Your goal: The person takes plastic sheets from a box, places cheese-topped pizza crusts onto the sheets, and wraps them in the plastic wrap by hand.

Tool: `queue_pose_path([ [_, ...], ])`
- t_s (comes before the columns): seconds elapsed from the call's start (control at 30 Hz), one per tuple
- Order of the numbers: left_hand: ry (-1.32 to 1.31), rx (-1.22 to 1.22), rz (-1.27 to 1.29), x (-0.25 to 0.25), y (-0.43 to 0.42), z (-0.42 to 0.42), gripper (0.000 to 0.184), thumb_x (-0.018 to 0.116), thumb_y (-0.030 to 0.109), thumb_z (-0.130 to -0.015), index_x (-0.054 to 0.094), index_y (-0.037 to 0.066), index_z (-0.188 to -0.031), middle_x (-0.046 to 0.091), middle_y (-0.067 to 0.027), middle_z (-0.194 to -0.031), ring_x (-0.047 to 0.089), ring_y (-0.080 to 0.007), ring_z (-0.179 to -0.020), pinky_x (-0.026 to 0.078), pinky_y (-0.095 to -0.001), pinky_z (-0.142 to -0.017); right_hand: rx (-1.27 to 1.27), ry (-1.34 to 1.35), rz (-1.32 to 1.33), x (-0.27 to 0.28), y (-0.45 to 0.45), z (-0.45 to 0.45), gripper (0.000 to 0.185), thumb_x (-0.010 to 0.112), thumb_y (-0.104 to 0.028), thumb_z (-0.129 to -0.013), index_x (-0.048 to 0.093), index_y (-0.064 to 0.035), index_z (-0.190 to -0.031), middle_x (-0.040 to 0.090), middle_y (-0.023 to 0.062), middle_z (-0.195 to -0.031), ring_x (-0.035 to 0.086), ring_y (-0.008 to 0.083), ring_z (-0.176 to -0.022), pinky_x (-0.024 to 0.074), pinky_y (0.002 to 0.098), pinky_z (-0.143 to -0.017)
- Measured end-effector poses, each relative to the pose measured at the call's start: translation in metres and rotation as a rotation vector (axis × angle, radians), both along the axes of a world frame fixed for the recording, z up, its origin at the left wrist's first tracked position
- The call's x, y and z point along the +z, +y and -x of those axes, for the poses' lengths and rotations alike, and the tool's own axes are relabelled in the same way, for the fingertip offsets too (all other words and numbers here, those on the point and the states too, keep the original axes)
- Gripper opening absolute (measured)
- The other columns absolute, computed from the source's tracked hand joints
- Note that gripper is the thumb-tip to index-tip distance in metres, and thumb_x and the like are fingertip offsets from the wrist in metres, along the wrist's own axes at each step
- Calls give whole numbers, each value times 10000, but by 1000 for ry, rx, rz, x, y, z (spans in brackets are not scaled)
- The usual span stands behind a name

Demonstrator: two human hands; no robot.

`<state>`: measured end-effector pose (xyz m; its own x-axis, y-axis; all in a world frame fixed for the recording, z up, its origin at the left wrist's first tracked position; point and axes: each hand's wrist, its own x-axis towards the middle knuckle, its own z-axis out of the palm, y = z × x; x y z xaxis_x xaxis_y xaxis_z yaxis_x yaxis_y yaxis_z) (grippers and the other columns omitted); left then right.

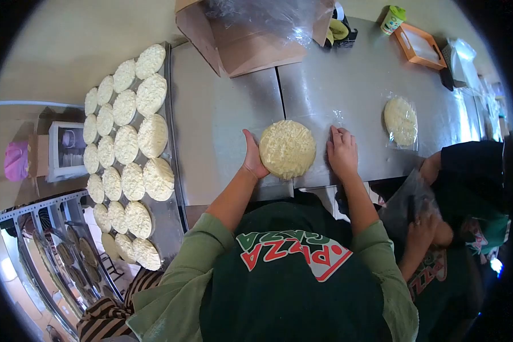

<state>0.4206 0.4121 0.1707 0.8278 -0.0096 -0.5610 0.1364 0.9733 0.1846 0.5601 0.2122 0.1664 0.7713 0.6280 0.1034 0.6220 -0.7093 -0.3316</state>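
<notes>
My left fingers (pixel 249 142), partly hidden, meet the pale disc (pixel 288 149) at its eight o'clock, thumb spread; my right fingers (pixel 343 138) rest on the counter (pixel 231 108), apart, at three. Similar discs (pixel 153 135) crowd a tray (pixel 167 223) toward nine.

My bare left forearm (pixel 232 196) slants forward and inward, while my right forearm (pixel 363 202) reaches ahead, leaning slightly outward from hand to elbow. My right hand (pixel 342 151) lies palm down — its fingers (pixel 338 134) point forward, close together and lightly bent. My left hand (pixel 256 158) is turned inward, thumb (pixel 248 138) raised and spread wide — the other fingers mostly hidden.
</notes>
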Motion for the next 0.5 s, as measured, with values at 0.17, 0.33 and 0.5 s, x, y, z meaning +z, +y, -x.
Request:
queue_pose_path([
  [0.17, 246, -148, -563, -2, 19, 34, 714, 341, 601, -853, 388, 46, -1298, 429, -173, -1287, 421, -305, -1182, 352, -426, -973, -8, -68, -60, -1, -2, 3, 391, 550, -138, -787, 515, -56, -1167, 513, 117, -1079, 490, 292, -974, 406, 405, -822],
  [0.33, 529, -117, -1799, -4, 71, 82, 464, 611, 285, -811, 488, -6, -1151, 542, -161, -1037, 509, -297, -979, 409, -412, -847, 387, 39, -235, 4, 45, 76, 213, 559, -132, -762, 563, -40, -955, 534, 143, -969, 514, 303, -885, 430, 410, -751],
  [0.5, 548, -425, -2271, -10, 101, 81, 313, 633, 232, -760, 548, -23, -920, 546, -173, -923, 513, -339, -905, 423, -398, -791, 900, 195, -44, -3, 115, 178, 230, 568, -210, -756, 515, -20, -875, 508, 125, -829, 545, 272, -836, 464, 383, -707],
])
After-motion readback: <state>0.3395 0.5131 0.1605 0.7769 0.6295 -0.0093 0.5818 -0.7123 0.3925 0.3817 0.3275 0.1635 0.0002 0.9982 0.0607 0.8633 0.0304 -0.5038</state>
